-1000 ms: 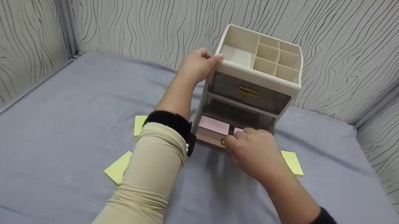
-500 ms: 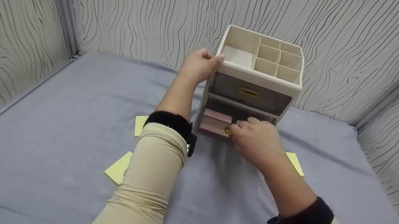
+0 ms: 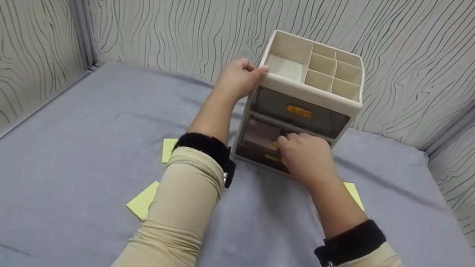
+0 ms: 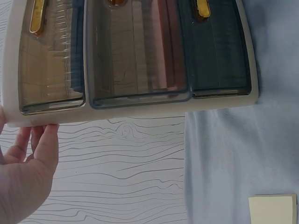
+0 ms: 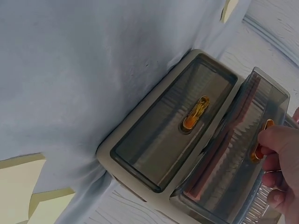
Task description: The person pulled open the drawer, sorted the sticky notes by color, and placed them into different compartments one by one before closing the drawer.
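Observation:
A cream drawer organizer (image 3: pixel 310 91) with smoky clear drawers stands upright near the back wall. My left hand (image 3: pixel 237 79) grips its upper left side, with the thumb at the front corner and the fingers along the side. My right hand (image 3: pixel 306 160) pinches the gold handle (image 5: pixel 261 140) of the middle drawer (image 5: pixel 233 154). Both wrist views show that drawer slightly proud of the frame. Pink block-like items (image 3: pixel 262 134) lie inside it. The top drawer (image 3: pixel 275 104) and the bottom drawer (image 5: pixel 163 130) sit flush. My right hand covers part of the lower front in the head view.
Yellow sticky-note pads lie on the grey-blue cloth (image 3: pixel 92 170): one front left (image 3: pixel 143 200), one farther back left (image 3: pixel 168 150), one on the right (image 3: pixel 354 195). The organizer's top has open compartments (image 3: pixel 284 66). Wood-grain panels (image 3: pixel 179 13) enclose the back and sides.
My right hand has pushed the middle drawer backward into the organizer, so the pink items now show through its front. My left hand has stayed on the upper left side.

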`<state>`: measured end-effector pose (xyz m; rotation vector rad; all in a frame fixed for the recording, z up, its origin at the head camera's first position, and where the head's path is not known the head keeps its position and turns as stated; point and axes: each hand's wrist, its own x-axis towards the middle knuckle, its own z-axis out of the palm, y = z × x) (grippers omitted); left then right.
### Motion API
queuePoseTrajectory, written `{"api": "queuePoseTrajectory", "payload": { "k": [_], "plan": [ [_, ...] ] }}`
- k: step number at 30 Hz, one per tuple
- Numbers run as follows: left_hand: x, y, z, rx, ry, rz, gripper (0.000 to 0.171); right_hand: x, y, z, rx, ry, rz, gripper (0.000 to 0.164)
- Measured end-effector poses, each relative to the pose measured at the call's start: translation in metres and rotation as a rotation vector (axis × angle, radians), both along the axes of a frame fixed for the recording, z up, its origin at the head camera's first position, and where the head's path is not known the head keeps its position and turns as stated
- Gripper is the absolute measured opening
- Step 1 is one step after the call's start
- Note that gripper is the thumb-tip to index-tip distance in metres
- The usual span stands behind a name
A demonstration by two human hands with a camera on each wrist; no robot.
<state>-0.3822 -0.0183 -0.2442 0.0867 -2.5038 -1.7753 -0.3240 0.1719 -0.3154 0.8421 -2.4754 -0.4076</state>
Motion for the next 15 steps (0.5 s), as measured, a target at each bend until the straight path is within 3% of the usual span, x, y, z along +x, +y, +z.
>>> {"api": "queuePoseTrajectory", "payload": {
  "k": [6,15],
  "plan": [
    [-0.002,-0.001,-0.001,-0.002,0.011,0.004,0.034,-0.007,-0.003,0.002,0.018,-0.093,-0.091,0.005],
    [-0.002,0.000,-0.001,-0.013,0.014,0.013,0.034,-0.020,-0.002,0.001,0.030,-0.109,-0.159,0.006]
  ]
}}
